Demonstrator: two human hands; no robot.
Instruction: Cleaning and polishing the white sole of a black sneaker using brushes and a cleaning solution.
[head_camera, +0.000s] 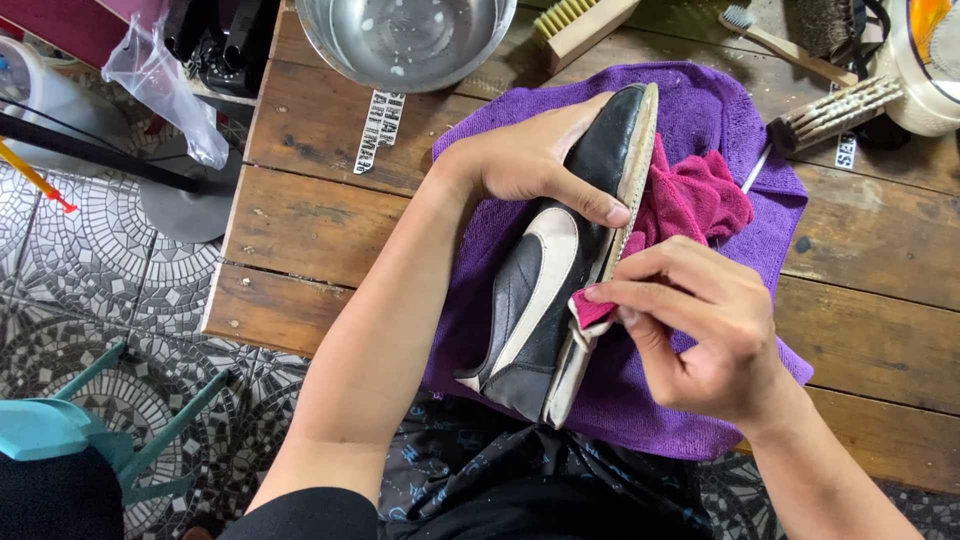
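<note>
A black sneaker (545, 290) with a white side stripe and pale sole lies on its side on a purple towel (700, 110) spread over the wooden table. My left hand (530, 160) grips the shoe's upper from the left, thumb across the side near the sole. My right hand (700, 325) pinches a magenta cloth (700, 195) and presses a fold of it against the sole edge at mid-shoe. The rest of the cloth is bunched to the right of the shoe.
A metal bowl (405, 40) of water stands at the table's far edge. Several brushes, among them a wooden scrub brush (580, 25) and a stiff brush (830, 112), lie at the back right. A plastic bag (160, 85) hangs left; a teal stool (60, 425) stands on the tiled floor.
</note>
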